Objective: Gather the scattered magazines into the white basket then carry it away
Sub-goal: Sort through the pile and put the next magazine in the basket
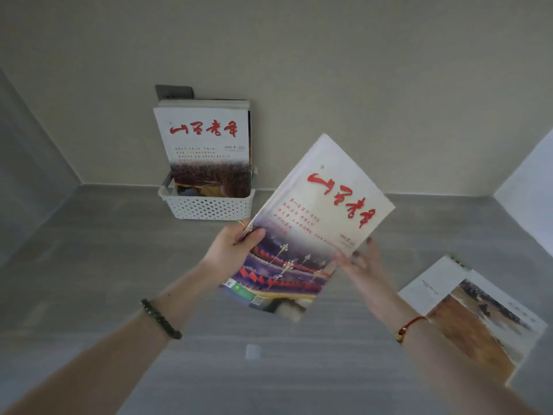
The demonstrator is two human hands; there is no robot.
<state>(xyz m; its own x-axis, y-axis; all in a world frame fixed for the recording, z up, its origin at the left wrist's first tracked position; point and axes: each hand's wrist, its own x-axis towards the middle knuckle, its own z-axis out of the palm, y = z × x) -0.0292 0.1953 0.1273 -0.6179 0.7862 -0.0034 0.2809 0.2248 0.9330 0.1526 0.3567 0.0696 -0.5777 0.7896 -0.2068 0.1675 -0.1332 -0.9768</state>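
A white perforated basket (209,207) stands on the grey floor against the wall, with several magazines (206,145) upright in it, red calligraphy on the front cover. My left hand (232,247) grips the left edge of another magazine (311,223) with the same red title, held tilted in the air to the right of the basket. My right hand (360,260) is at that magazine's lower right edge with fingers spread, touching or just off it. One more magazine (475,316) lies flat on the floor at the right.
The beige wall (329,70) rises right behind the basket. A dark socket plate (173,91) shows on the wall above the magazines. A white panel (529,181) stands at the right edge. Grey floor (104,250) spreads left of my arms.
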